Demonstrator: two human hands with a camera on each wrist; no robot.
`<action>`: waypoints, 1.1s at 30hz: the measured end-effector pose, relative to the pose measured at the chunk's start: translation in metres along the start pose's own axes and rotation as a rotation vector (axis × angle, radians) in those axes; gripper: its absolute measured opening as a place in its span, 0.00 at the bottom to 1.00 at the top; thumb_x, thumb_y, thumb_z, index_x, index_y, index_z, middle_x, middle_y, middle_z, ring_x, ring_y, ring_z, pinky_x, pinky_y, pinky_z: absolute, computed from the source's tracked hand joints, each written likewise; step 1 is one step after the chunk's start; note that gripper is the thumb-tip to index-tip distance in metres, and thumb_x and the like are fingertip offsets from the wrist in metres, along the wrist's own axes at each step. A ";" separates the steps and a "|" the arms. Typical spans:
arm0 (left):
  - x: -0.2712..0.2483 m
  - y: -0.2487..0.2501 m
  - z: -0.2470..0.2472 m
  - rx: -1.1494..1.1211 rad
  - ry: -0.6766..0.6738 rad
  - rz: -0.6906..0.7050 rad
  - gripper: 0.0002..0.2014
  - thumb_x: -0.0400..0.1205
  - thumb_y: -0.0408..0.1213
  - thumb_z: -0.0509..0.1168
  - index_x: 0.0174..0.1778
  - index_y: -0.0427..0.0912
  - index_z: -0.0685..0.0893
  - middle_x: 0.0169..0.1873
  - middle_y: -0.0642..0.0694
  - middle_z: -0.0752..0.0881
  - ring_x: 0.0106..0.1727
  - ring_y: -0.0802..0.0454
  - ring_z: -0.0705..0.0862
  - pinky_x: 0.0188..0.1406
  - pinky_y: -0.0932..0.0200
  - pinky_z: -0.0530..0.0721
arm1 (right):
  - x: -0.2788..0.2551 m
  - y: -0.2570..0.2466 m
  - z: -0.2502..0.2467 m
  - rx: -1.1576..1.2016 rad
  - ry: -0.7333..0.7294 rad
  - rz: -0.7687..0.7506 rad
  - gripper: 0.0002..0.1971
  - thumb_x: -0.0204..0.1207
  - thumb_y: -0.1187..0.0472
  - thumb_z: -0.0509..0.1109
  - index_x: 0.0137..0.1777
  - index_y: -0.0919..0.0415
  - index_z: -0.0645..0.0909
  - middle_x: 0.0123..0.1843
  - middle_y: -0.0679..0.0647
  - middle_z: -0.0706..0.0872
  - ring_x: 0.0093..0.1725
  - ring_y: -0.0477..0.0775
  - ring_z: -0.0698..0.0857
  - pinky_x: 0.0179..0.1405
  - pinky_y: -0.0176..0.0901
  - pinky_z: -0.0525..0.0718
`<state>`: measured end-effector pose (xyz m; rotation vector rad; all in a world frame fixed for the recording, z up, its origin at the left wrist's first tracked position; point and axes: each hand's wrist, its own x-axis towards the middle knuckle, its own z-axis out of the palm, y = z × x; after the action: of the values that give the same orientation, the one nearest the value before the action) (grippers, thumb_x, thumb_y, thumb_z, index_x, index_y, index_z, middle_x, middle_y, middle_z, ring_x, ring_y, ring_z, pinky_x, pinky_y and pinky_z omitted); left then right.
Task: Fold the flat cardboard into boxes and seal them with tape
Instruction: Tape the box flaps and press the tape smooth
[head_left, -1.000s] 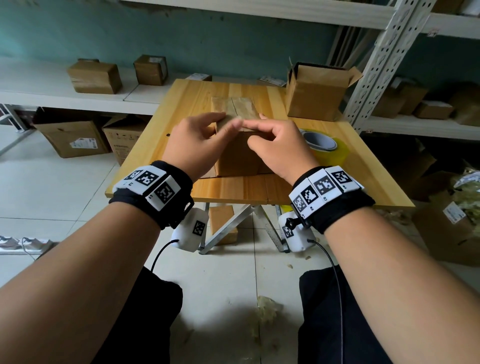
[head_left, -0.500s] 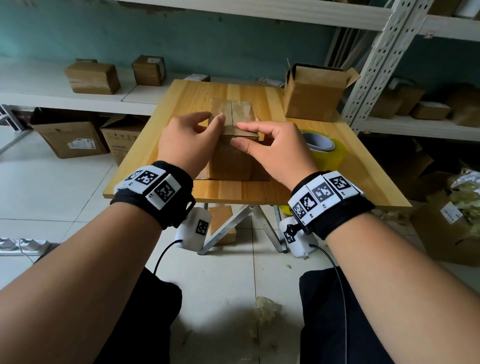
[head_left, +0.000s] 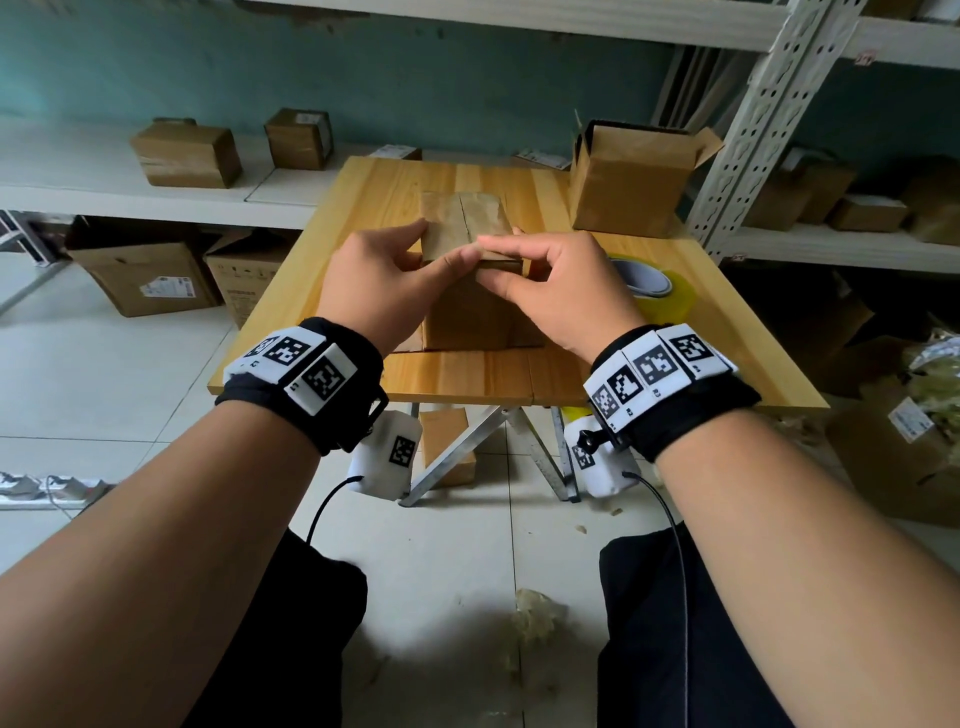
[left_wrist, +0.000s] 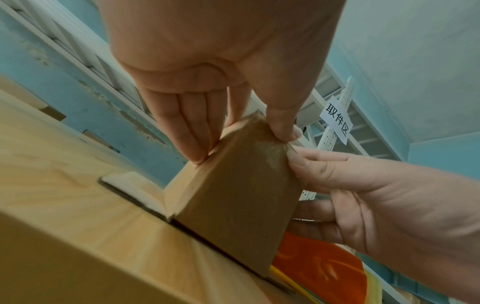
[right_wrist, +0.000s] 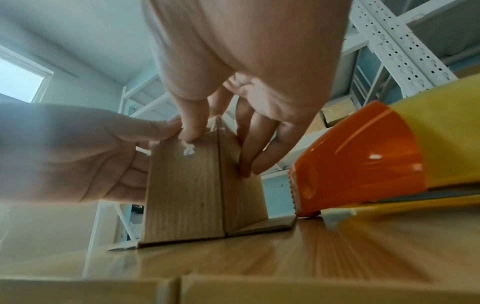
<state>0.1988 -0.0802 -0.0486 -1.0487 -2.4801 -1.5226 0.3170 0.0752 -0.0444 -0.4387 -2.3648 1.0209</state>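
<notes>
Box (head_left: 467, 312) top pinched by both hands' fingers (left_wrist: 283, 127); wrist views alone show, seemingly, tape there.

L thumb (head_left: 451, 262) slid right along box (head_left: 467, 312) top edge | meets R forefinger (head_left: 501, 243) – touching

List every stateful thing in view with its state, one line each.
small cardboard box: upright on the table, top flaps folded shut, bottom flaps splayed flat.
left hand: grips the box top, thumb on the seam.
right hand: grips the box top from the other side.
tape dispenser: idle on the table, right of the box.
open carton: flaps up, at the table's far right corner.
</notes>
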 end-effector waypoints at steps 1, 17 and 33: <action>0.001 -0.001 -0.001 0.004 -0.005 0.016 0.39 0.78 0.68 0.72 0.78 0.45 0.84 0.61 0.45 0.92 0.60 0.52 0.90 0.51 0.62 0.84 | -0.001 0.000 0.001 -0.025 0.023 -0.006 0.21 0.77 0.46 0.82 0.70 0.42 0.89 0.74 0.44 0.88 0.78 0.43 0.80 0.75 0.39 0.78; -0.002 0.000 0.001 -0.065 0.040 -0.017 0.27 0.79 0.68 0.73 0.68 0.55 0.92 0.55 0.54 0.94 0.52 0.63 0.91 0.46 0.63 0.87 | 0.003 0.002 0.006 0.025 0.055 -0.013 0.20 0.80 0.44 0.79 0.71 0.45 0.89 0.73 0.41 0.88 0.74 0.38 0.82 0.70 0.32 0.79; -0.004 0.006 0.005 -0.137 0.057 -0.039 0.23 0.84 0.67 0.67 0.62 0.55 0.94 0.49 0.56 0.95 0.50 0.63 0.91 0.46 0.60 0.89 | 0.001 -0.001 0.013 0.012 0.121 0.020 0.25 0.73 0.34 0.80 0.67 0.44 0.90 0.65 0.37 0.90 0.65 0.36 0.85 0.61 0.34 0.84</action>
<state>0.2068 -0.0761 -0.0478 -0.9650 -2.4022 -1.7300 0.3087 0.0680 -0.0509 -0.5060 -2.2502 0.9883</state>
